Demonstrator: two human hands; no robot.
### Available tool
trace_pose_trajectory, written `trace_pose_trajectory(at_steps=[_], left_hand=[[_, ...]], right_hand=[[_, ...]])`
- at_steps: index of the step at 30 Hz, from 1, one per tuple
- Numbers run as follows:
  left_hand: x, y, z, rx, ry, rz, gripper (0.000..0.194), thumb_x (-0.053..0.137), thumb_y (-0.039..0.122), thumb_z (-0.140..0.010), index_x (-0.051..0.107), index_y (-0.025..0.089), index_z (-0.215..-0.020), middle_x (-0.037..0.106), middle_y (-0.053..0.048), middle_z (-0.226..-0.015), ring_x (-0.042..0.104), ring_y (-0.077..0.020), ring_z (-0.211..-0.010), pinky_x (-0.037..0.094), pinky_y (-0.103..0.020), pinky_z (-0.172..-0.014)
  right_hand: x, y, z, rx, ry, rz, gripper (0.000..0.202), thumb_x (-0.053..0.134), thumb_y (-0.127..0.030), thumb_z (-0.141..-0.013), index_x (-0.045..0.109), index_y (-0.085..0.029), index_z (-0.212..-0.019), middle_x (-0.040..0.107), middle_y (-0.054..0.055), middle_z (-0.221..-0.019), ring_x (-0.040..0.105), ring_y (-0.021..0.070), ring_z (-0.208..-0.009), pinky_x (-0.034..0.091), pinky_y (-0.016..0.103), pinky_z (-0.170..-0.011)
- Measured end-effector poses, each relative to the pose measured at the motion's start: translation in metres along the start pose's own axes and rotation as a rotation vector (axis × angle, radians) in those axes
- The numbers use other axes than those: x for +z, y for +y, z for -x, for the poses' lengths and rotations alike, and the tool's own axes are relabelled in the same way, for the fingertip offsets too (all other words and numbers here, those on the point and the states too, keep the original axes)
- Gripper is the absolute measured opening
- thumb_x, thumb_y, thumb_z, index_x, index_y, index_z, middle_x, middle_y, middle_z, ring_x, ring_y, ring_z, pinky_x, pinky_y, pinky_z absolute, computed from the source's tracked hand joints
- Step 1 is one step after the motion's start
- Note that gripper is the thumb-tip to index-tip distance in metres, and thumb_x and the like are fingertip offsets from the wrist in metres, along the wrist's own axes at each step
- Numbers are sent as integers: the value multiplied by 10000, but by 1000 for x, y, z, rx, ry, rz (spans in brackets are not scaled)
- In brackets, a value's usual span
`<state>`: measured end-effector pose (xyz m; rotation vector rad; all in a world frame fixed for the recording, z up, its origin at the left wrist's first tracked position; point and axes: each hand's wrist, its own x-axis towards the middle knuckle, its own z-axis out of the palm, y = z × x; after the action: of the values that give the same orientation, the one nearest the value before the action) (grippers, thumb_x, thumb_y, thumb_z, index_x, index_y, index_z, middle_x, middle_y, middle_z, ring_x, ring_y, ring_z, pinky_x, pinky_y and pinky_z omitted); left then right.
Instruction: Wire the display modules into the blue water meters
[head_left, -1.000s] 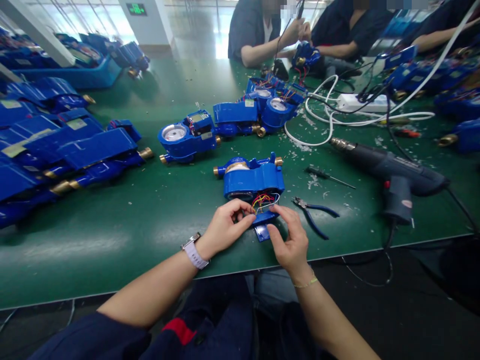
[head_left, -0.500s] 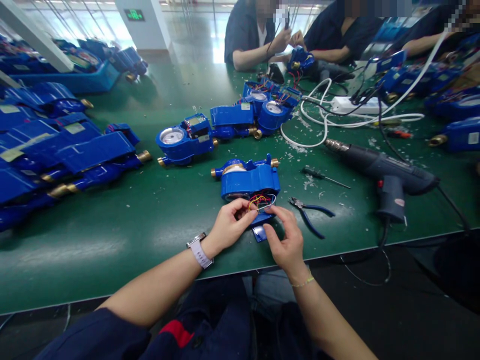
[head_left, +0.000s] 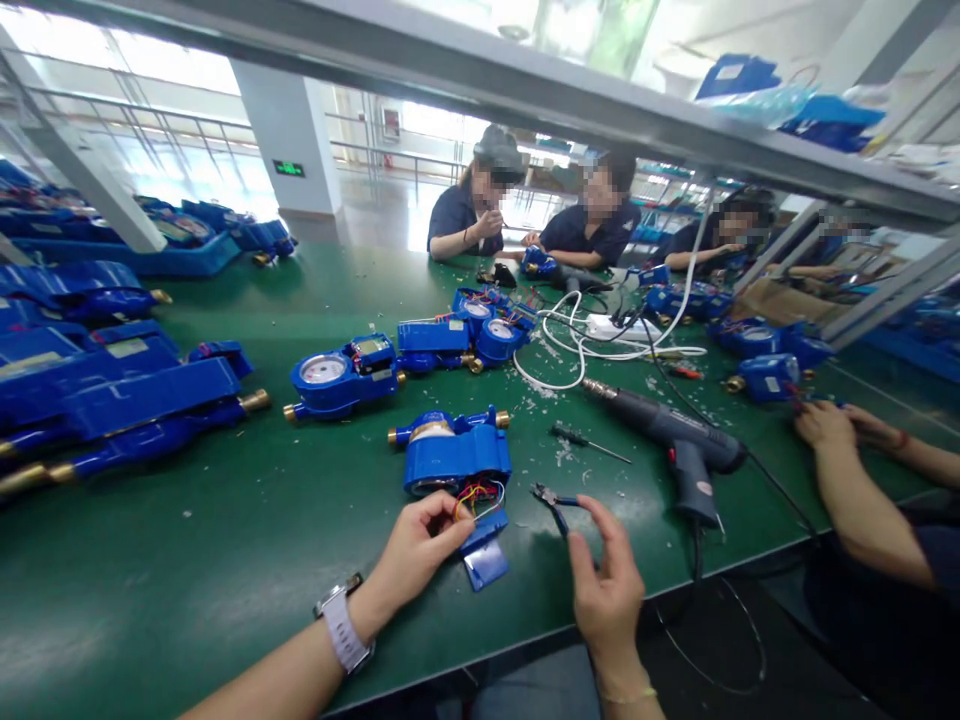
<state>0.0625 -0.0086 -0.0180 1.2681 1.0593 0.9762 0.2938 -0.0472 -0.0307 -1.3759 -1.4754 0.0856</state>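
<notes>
A blue meter (head_left: 457, 455) lies on the green table with its wire compartment open toward me. Coloured wires (head_left: 478, 497) spill from it beside a blue cover (head_left: 486, 566). My left hand (head_left: 427, 535) pinches the wires at the compartment's left side, its fingers closed. Right of the meter, my right hand (head_left: 607, 570) has its thumb and forefinger around the handles of the blue-handled cutters (head_left: 559, 505), whose jaws point away to the left. A screwdriver (head_left: 589, 442) lies just beyond the cutters.
A heat gun (head_left: 675, 440) lies to the right, its cable running off the near edge. More blue meters (head_left: 345, 375) stand behind and at the left. A white power strip (head_left: 622, 328) sits among cables. A neighbour's hands (head_left: 832, 425) work at the right; other people sit opposite.
My right hand has left the wires and moved right to the cutters, taking their handles. My left hand stays at the wires. The view has tilted up, showing a shelf beam and more people.
</notes>
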Motion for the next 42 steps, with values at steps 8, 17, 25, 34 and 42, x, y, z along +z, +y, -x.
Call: trace_pose_trajectory(at_steps=[8,17,25,34,42], left_hand=[[14,-2,-5,-16,-10,112,326,682,440,-752,577,132,-753,535,3,-694,410,-109,-627,316,-233,-596],[18,3,-3,19,-7,96,381,663,509,-757,565,141,-752,514,0,-704,424,-133,-668,337,-245,-632],[14,2,-2,25,-29,80,395,635,526,-790,569,138,-755,497,10,-686,409,-123,-650,322,-240,-617],[14,0,-3,18,-16,65,423,640,559,-780,561,146,-731,498,14,-672,421,-122,-644,344,-234,-617],[4,-6,-8,44,-51,-108,508,604,643,-770,707,148,-822,619,-44,-777,540,-190,-758,428,-272,-709]], right_hand=[[-112,121,-69,607,170,338,932,578,-602,-667,467,1,-1369,437,241,-1417,394,385,-1321,270,484,-1127],[-118,155,-134,1020,-29,2,643,732,-440,-605,646,-71,-1124,689,181,-1055,673,297,-933,555,368,-789],[-106,150,-120,1005,31,-263,436,799,-327,-497,663,-101,-844,702,110,-793,630,181,-601,511,245,-482],[-106,125,-72,890,141,-375,652,851,-381,-407,601,-119,-948,693,61,-852,635,171,-666,516,223,-517],[-101,117,-70,849,156,-417,661,836,-398,-452,611,-112,-1005,701,81,-841,647,207,-634,490,259,-499]])
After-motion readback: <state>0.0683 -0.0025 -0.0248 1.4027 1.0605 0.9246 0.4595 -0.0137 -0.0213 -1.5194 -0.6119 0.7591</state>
